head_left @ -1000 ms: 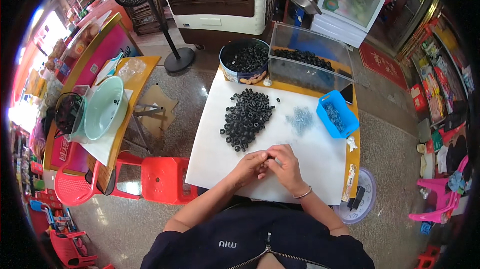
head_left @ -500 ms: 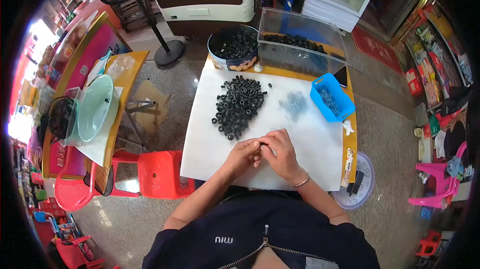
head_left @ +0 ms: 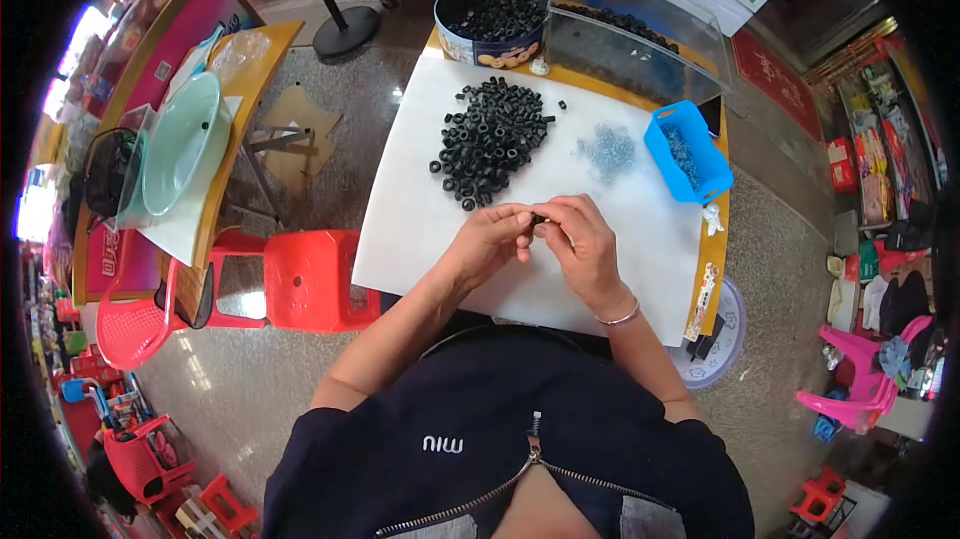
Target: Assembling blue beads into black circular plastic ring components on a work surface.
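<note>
My left hand (head_left: 492, 243) and my right hand (head_left: 580, 247) meet over the near part of the white table sheet (head_left: 630, 269). Between their fingertips is a small black ring-shaped part (head_left: 537, 221), partly covered by the fingers. Both hands are closed, thumbs and forefingers pinching it. Just beyond the left hand lies a heap of black ring-shaped parts (head_left: 492, 134). Right of the heap, small clear-blue pieces (head_left: 608, 151) are spread thinly on the sheet. A blue plastic basket (head_left: 712, 175) at the right holds more of these pieces, too small to identify.
At the table's far edge stand a round tin (head_left: 490, 51) and a clear plastic box (head_left: 630, 57), both holding black parts. A red stool (head_left: 310, 279) is at the left, near a side table with a pale green basin (head_left: 185, 144). A lilac tub (head_left: 728, 339) sits low at the right.
The whole view has shifted, so the table and its things appear higher. My hands stay together at the black part, with the fingers slightly rearranged around it.
</note>
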The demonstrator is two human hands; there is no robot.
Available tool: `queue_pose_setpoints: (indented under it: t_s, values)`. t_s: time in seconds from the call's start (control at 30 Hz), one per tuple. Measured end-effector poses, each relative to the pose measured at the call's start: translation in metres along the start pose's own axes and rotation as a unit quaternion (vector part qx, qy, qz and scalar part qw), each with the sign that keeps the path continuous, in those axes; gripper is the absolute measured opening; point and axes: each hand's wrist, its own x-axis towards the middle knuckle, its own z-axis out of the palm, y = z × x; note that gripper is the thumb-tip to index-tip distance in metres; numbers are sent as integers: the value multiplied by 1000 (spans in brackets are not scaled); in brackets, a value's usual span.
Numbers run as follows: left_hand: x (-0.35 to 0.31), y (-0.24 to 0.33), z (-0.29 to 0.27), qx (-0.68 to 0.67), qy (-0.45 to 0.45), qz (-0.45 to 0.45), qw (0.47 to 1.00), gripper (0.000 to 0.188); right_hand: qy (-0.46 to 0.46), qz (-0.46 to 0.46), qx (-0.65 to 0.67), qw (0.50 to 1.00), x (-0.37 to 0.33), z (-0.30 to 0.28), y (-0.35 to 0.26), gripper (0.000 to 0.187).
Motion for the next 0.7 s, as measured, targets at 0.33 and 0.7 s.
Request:
queue_pose_setpoints:
  t_s: [0.33,0.7]
  values:
    - [4,1,4,14,21,20,999,24,-23,-73,-52,996,11,-7,4,20]
    - [4,1,19,-68,32,51,996,24,1,72,93,993,11,-5,6,11]
